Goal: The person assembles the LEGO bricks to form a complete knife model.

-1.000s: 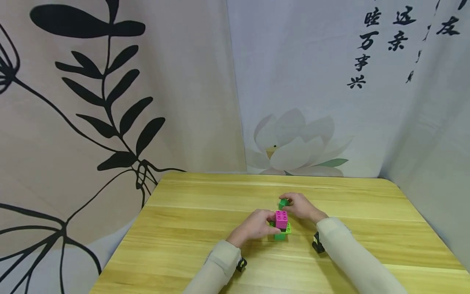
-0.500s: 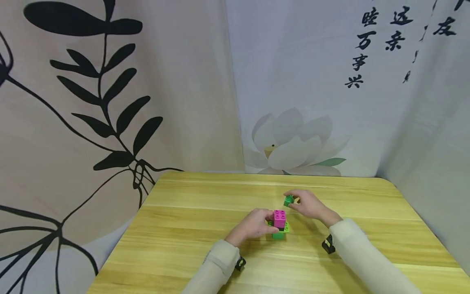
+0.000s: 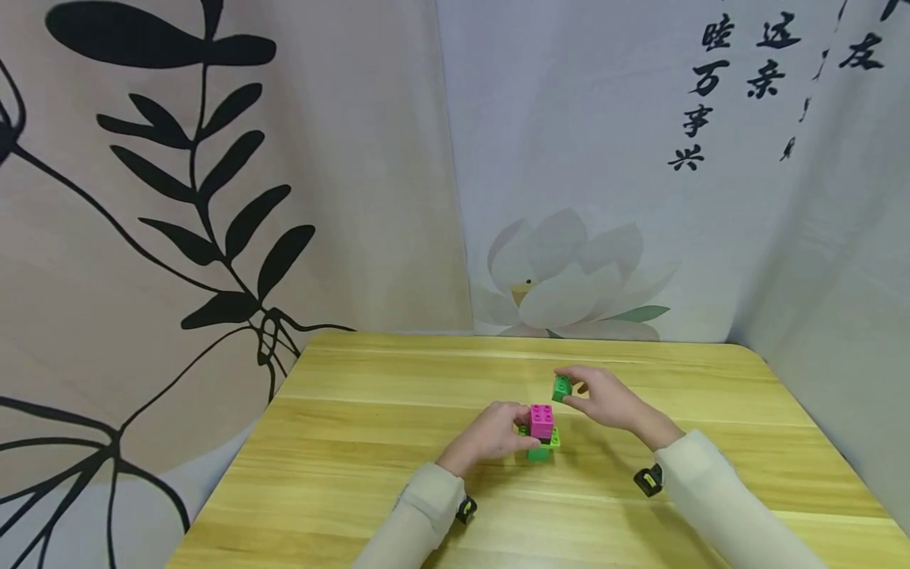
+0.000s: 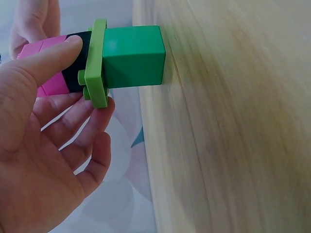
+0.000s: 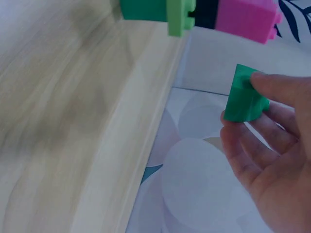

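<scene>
My left hand [image 3: 490, 433] holds a stack of toy building bricks by its side, thumb on the black brick [image 4: 75, 73] and fingers beneath in the left wrist view. From the bottom up, the stack has a green brick [image 4: 133, 58], a lime plate [image 4: 97, 73] with studs jutting out, the black layer, and pink bricks [image 3: 542, 420] on top. Behind and slightly right of it, my right hand [image 3: 607, 401] pinches a small green brick [image 5: 243, 97] between thumb and fingertips. That brick has a slanted side and is apart from the stack.
Both hands work over a wooden table [image 3: 398, 379], whose far edge lies against a curtain [image 3: 377, 197] printed with plants, a lotus and writing. Another pale curtain [image 3: 832, 261] hangs along the right side. Dark wrist devices [image 3: 648, 480] sit at the cuffs.
My right hand has drawn away from behind the stack, right and slightly up in the head view, carrying the small green brick and tilting it. My left hand and the stack have stayed nearly still.
</scene>
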Demonstrator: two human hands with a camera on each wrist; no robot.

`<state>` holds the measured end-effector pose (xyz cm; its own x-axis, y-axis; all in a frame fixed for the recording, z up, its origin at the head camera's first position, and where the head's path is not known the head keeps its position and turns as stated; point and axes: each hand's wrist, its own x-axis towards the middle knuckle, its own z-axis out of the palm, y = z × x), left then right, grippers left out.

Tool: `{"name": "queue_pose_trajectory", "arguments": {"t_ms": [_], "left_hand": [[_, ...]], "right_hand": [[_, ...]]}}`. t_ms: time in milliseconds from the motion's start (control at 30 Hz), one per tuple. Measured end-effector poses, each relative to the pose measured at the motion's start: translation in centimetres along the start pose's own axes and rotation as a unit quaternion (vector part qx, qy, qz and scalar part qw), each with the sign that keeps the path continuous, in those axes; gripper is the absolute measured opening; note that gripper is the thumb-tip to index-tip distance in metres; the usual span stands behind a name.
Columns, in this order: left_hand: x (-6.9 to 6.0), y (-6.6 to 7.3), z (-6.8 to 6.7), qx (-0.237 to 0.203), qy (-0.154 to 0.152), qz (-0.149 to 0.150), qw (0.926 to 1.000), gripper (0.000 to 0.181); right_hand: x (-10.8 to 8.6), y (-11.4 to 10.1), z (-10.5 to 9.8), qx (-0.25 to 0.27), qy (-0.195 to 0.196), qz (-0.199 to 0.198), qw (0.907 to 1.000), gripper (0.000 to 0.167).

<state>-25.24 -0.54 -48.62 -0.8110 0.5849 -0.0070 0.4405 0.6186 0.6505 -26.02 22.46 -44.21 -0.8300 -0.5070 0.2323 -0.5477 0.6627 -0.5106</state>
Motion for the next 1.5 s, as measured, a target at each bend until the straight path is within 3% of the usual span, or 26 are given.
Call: {"name": "queue_pose_trajectory", "arguments": {"t_ms": [600,1033,1500], "left_hand": [[0.1,0.0,0.1,-0.002,0.003,0.002,1.0,0.025],[0.0,0.2,-0.2,0.002,0.006,0.005,1.0,0.021],[0.0,0.0,-0.1,-0.002,0.008,0.009,0.9999,0.019]], "right_hand": [[-0.9,-3.3,-1.1,-0.002,0.036,-0.065,0.9972,0.044],[-0.9,-4.2,-0.5,0.008,0.027,-0.104,0.9941,0.042],[-1.0,-4.7,0.6,0.038,0.019,-0.098,0.9942,0.039]]}}
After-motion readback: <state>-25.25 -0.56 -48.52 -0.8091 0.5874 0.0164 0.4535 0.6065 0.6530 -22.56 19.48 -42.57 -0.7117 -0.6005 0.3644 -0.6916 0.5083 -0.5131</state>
